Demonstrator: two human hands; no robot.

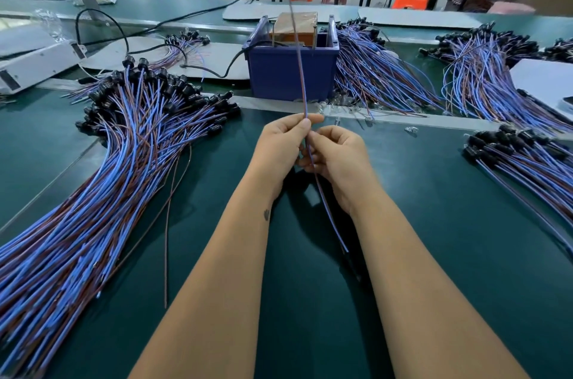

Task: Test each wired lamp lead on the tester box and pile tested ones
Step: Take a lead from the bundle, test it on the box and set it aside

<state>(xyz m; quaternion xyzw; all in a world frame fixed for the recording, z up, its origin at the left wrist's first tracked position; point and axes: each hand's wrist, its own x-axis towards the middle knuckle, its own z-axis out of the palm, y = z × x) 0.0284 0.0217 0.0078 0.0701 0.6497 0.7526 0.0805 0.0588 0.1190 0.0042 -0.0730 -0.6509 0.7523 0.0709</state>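
Two bare forearms extend from the bottom edge over the dark green table (434,192). The left hand (280,146) and the right hand (336,155) meet at the centre of the view, touching or nearly touching. Both hold one lamp lead (300,68), a blue and brown wire pair. The left thumb and forefinger pinch the lead at the upper point; the remaining left fingers are curled. The right fingers are curled round the lead just below the left pinch. Above the hands the lead rises in a nearly straight line, passing in front of the tester box (296,26). Its top end is too blurred to identify. Below the hands the free end runs down between the forearms and hangs above the table.

The tester box, orange-brown with a clear wrap, sits inside a blue plastic bin (288,74) directly beyond the hands. A black cable (148,28) runs from the bin toward the left rear.

A large pile of leads with black sockets (108,167) lies fanned on the table to the left. A single brown wire (169,223) lies beside that pile. Further bundles lie right of the bin (381,74) and at the right edge (527,158). Small clear bulbs (341,107) lie scattered in front of the bin. A white unit (34,64) rests at the far left.
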